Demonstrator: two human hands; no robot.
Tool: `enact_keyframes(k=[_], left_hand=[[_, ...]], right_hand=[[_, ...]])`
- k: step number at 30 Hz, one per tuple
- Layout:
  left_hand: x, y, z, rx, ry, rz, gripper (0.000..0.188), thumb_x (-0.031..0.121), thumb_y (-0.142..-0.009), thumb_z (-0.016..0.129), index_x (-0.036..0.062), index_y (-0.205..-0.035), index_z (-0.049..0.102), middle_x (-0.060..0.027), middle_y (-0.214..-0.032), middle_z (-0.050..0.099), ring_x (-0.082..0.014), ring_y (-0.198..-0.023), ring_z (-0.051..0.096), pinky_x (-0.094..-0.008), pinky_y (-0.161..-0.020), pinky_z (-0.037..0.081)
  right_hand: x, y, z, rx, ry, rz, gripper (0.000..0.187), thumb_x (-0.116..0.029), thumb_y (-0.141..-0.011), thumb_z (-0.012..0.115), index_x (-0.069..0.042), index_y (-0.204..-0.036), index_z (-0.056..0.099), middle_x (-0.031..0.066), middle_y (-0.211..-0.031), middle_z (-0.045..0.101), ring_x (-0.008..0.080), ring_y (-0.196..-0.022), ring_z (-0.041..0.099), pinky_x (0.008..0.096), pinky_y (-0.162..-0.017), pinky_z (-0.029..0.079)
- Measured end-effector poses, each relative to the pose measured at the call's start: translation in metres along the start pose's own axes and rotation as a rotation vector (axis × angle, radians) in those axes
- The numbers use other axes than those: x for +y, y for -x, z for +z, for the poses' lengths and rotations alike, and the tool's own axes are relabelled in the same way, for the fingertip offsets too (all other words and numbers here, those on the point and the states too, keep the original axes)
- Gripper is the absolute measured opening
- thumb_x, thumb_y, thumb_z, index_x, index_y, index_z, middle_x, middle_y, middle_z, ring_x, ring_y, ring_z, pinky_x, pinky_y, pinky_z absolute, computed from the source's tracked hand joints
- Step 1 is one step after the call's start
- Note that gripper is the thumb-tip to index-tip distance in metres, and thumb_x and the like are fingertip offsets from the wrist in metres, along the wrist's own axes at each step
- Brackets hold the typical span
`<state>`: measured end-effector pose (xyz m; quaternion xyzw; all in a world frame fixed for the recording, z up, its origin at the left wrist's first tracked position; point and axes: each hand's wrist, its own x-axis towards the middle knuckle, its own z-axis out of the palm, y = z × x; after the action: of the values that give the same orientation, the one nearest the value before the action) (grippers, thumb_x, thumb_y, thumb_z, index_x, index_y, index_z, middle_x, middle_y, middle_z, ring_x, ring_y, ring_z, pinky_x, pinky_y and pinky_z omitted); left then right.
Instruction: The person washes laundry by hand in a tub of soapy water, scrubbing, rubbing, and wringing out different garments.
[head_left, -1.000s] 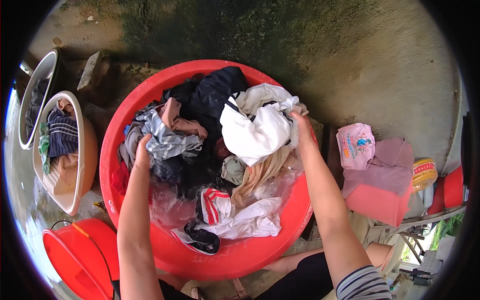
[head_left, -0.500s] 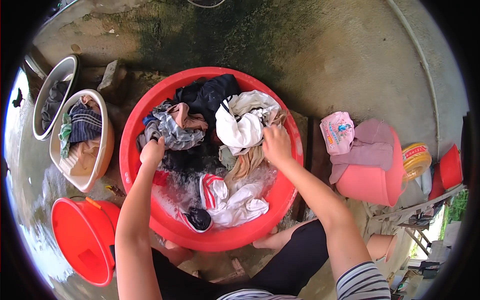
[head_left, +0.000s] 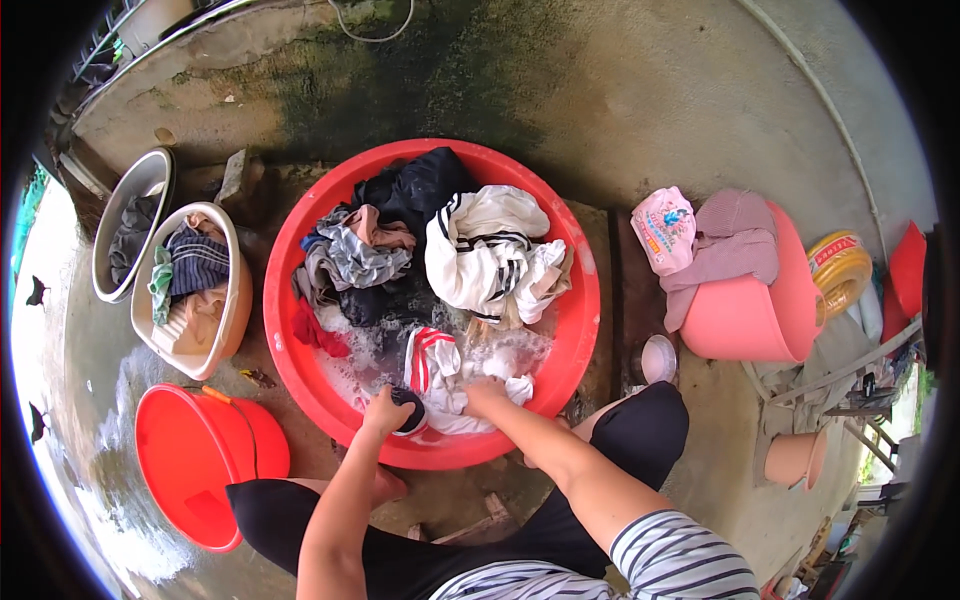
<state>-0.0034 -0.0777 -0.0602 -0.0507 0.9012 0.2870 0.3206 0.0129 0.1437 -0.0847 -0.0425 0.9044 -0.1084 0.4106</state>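
Head view: one red tub (head_left: 582,340) of clothes (head_left: 490,250)

Beside it: one pink bucket (head_left: 735,325), one red bucket (head_left: 195,450), two basins (head_left: 235,310). At the tub's near side, right hand (head_left: 485,397) touches one white cloth (head_left: 458,422), left hand (head_left: 382,410) one dark piece (head_left: 408,400); two hands apart, grips unclear.

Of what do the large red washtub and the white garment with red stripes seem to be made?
Large red washtub: probably plastic, semi-glossy, given its smooth rim. White garment with red stripes: apparently cloth, matte, given its soft folds; fibre unclear.

Lettering marks the pink bag (head_left: 664,232) and yellow coil (head_left: 840,272).
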Motion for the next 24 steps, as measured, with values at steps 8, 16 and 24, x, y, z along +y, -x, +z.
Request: enact_keyframes(k=[8,16,24], left_hand=[[0.027,-0.018,0.075,-0.206,0.913,-0.567,0.085,0.051,-0.069,0.058,0.0073,-0.132,0.020,-0.0179,-0.122,0.040,-0.0305,-0.108,0.044,-0.0412,-0.088,0.036],[-0.030,-0.029,0.054,-0.563,1.853,-0.094,0.064,0.056,-0.079,0.040,0.0079,-0.122,0.040,-0.0143,-0.117,0.047,-0.0292,-0.109,0.043,-0.0466,-0.092,0.032],[0.044,-0.014,0.018,-0.502,2.048,0.294,0.045,0.033,-0.088,0.037,0.0001,-0.118,0.040,-0.0143,-0.112,0.049,-0.0253,-0.100,0.049,-0.0353,-0.086,0.040]], right_hand=[[-0.007,0.020,0.013,0.166,-0.264,0.268,0.099,-0.044,-0.050,0.074,-0.010,-0.129,0.025,0.0206,-0.127,0.034,0.0344,-0.115,0.037,0.0400,-0.093,0.034],[-0.110,0.037,-0.028,0.574,-1.032,-0.443,0.033,-0.016,-0.065,0.063,-0.002,-0.094,0.056,0.0149,-0.094,0.058,0.0213,-0.088,0.057,0.0317,-0.076,0.043],[-0.131,0.064,-0.060,0.948,-0.755,-0.496,0.022,-0.016,-0.057,0.061,-0.007,-0.077,0.054,0.0132,-0.074,0.054,0.0320,-0.072,0.054,0.0392,-0.064,0.043]])
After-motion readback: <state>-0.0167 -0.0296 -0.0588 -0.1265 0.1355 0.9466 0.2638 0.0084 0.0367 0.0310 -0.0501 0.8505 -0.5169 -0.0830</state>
